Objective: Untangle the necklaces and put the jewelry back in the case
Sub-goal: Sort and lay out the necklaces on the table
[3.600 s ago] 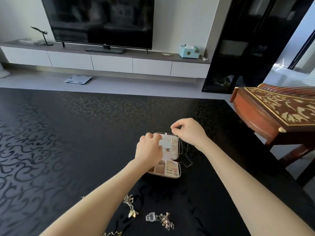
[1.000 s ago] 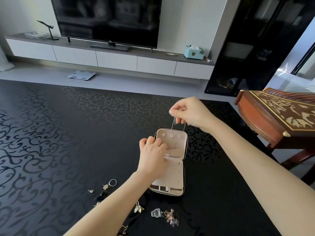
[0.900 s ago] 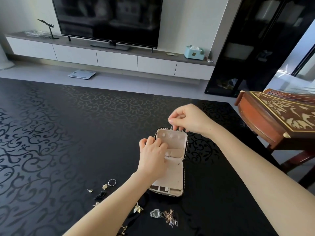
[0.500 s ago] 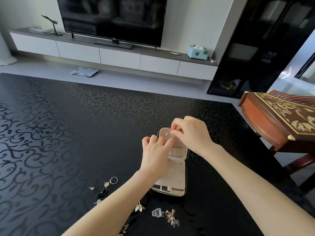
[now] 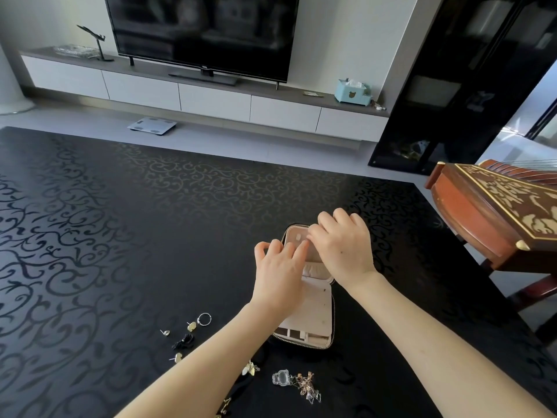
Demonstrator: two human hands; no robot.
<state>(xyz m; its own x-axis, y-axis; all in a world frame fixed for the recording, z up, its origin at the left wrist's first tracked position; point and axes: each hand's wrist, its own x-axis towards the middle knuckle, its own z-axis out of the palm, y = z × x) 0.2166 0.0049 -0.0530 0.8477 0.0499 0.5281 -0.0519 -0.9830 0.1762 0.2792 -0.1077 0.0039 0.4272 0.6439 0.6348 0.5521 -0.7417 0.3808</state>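
Lowered now, my right hand meets my left hand at twelve o'clock of the jewelry case; fingers curled, hold I cannot tell.

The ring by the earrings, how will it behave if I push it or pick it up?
The ring is a thin hoop lying flat on the glossy table, so a push would probably slide it, not roll it. It looks light and stiff. Flat like that, it may be fiddly to pinch.
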